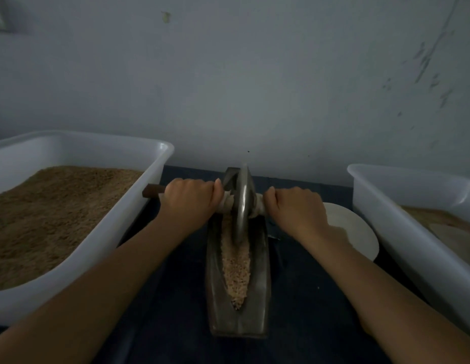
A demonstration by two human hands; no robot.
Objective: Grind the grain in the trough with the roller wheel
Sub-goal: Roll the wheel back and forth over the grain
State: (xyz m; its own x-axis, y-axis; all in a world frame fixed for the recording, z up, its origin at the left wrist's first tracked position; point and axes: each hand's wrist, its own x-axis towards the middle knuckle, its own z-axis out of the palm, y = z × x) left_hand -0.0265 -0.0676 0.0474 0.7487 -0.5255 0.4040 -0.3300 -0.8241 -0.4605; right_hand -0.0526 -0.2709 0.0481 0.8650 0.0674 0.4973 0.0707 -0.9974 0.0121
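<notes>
Grain workshop: bins point(160, 158), trough point(262, 258).

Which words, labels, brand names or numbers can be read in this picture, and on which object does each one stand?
None: no readable text appears anywhere in the head view.
The white tubs, the metal trough, the roller wheel and the white plate are plain.
The dark marks on the wall are stains or scuffs, not letters.
</notes>
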